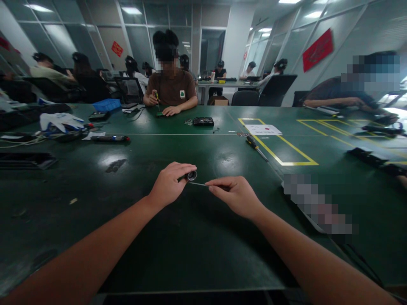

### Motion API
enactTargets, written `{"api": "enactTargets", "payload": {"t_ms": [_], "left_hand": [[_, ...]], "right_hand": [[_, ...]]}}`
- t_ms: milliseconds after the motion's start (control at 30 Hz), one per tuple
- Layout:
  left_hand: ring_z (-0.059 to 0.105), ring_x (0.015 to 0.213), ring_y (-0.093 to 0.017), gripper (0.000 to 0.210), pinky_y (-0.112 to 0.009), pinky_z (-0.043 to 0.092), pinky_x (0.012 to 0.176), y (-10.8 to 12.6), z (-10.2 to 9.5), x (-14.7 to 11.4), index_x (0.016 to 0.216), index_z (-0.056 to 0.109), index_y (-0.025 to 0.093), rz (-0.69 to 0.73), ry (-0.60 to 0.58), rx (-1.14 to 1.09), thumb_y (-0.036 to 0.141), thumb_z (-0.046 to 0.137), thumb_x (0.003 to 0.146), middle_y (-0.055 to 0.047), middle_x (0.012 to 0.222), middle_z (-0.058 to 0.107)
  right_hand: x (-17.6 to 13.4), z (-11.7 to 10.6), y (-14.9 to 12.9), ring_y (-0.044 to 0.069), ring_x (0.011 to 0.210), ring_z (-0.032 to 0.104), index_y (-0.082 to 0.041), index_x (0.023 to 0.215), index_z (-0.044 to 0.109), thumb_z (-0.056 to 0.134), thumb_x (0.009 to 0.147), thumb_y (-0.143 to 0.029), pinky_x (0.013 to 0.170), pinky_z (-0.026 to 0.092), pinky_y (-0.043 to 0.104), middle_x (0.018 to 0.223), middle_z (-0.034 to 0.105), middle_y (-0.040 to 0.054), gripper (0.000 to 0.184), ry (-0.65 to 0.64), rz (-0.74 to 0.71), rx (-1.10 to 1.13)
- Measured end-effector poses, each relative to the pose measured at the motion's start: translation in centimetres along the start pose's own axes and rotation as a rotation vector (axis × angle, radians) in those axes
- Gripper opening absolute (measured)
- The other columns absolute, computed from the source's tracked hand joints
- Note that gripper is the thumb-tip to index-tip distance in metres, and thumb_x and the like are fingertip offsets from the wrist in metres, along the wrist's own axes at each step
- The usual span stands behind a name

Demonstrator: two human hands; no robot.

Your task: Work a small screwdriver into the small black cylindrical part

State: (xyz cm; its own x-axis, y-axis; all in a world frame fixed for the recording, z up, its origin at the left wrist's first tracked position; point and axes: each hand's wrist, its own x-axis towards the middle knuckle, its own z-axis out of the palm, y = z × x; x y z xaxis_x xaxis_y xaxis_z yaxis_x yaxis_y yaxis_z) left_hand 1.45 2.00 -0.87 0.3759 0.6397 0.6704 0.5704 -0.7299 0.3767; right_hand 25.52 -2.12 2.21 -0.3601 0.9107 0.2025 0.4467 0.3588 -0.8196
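Note:
Near the middle of the head view, my left hand (pixel 170 183) is closed on a small round dark part with a shiny metal rim (pixel 192 175), its open end facing me. Between thumb and fingertips, my right hand (pixel 233 192) pinches a thin light-coloured rod (pixel 199 184). The rod's far end lies just below the round part, by my left thumb; whether it touches is unclear. Both hands are above the green table (pixel 184 250). The exact kind of either item is too small to make out.
A screwdriver (pixel 256 147) lies by yellow tape (pixel 299 163) and a white sheet (pixel 263 129). A pixelated flat object (pixel 314 205) sits right. Gloves (pixel 60 122), a blue bin (pixel 106 104) and a black device (pixel 203 121) lie farther off. A person (pixel 171 84) works opposite.

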Motion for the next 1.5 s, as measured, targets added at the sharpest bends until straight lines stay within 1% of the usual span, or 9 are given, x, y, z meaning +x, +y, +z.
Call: {"api": "enactTargets", "payload": {"t_ms": [133,433,567,833,1000,1067,1167,1367,1500], "left_hand": [[0.070,0.105,-0.021,0.035,-0.040,0.057,0.096,0.01,-0.07,-0.02,0.117,0.074,0.021,-0.008,0.014,-0.006,0.006,0.070,0.085,-0.006,0.116,0.076],[0.069,0.105,-0.022,0.034,-0.041,0.056,0.094,0.08,-0.01,0.00,0.116,0.073,0.021,0.022,0.015,0.010,0.006,0.070,0.086,-0.006,0.115,0.076],[0.069,0.103,-0.022,0.033,-0.041,0.056,0.093,0.26,0.08,0.01,0.115,0.074,0.021,0.034,0.009,0.021,0.007,0.070,0.086,-0.006,0.114,0.077],[0.069,0.102,-0.022,0.033,-0.042,0.057,0.092,0.40,0.12,-0.01,0.115,0.075,0.022,0.058,-0.009,0.037,0.006,0.066,0.088,-0.005,0.114,0.077],[0.068,0.105,-0.022,0.036,-0.041,0.056,0.095,0.02,0.09,-0.04,0.118,0.073,0.021,0.064,-0.013,0.030,0.005,0.067,0.087,-0.005,0.117,0.076],[0.068,0.107,-0.022,0.037,-0.041,0.056,0.096,-0.09,0.04,-0.05,0.119,0.073,0.021,0.049,-0.014,0.032,0.005,0.067,0.087,-0.005,0.118,0.076],[0.068,0.108,-0.022,0.038,-0.042,0.055,0.097,-0.11,-0.06,-0.04,0.120,0.072,0.022,0.040,-0.012,0.031,0.005,0.067,0.087,-0.005,0.119,0.075],[0.069,0.105,-0.022,0.034,-0.042,0.055,0.096,0.01,-0.07,0.10,0.117,0.073,0.021,0.072,0.005,0.039,0.006,0.068,0.087,-0.005,0.117,0.076],[0.069,0.105,-0.022,0.034,-0.042,0.055,0.095,0.01,0.02,0.11,0.117,0.073,0.021,0.082,0.012,0.049,0.006,0.069,0.087,-0.005,0.117,0.076]], "right_hand": [[-0.02,0.20,0.11,0.017,0.067,0.070,-0.022,0.104,0.082,0.064,0.090,-0.027,0.064,0.052,0.028,0.081,0.080,0.0024,0.023,0.082,0.012,-0.084],[0.10,0.75,0.53,0.015,0.059,0.066,-0.021,0.105,0.082,0.062,0.091,-0.026,0.059,0.049,0.027,0.076,0.079,0.0018,0.025,0.169,-0.024,-0.234],[0.06,0.75,0.56,0.015,0.061,0.068,-0.022,0.105,0.082,0.062,0.091,-0.025,0.059,0.049,0.027,0.079,0.080,0.0017,0.025,0.172,-0.037,-0.248],[-0.02,0.78,0.27,0.015,0.062,0.067,-0.022,0.107,0.082,0.062,0.090,-0.023,0.063,0.051,0.028,0.082,0.080,0.0020,0.026,0.157,-0.064,-0.256],[0.32,0.23,0.63,0.017,0.068,0.070,-0.021,0.103,0.083,0.066,0.089,-0.028,0.063,0.051,0.028,0.081,0.080,0.0019,0.023,0.053,0.019,-0.026],[0.32,0.15,0.63,0.018,0.072,0.071,-0.022,0.102,0.083,0.067,0.088,-0.029,0.065,0.052,0.028,0.085,0.081,0.0021,0.022,0.039,0.024,0.030],[0.18,0.26,0.45,0.017,0.071,0.071,-0.023,0.103,0.083,0.067,0.089,-0.028,0.065,0.052,0.028,0.085,0.081,0.0018,0.022,0.064,0.019,-0.007],[0.10,0.52,0.22,0.015,0.060,0.066,-0.022,0.103,0.083,0.064,0.090,-0.026,0.058,0.048,0.027,0.073,0.078,0.0010,0.024,0.141,0.014,-0.154],[0.07,0.61,0.29,0.014,0.057,0.064,-0.023,0.105,0.083,0.063,0.090,-0.026,0.056,0.047,0.026,0.072,0.077,0.0009,0.025,0.166,-0.006,-0.203]]}}
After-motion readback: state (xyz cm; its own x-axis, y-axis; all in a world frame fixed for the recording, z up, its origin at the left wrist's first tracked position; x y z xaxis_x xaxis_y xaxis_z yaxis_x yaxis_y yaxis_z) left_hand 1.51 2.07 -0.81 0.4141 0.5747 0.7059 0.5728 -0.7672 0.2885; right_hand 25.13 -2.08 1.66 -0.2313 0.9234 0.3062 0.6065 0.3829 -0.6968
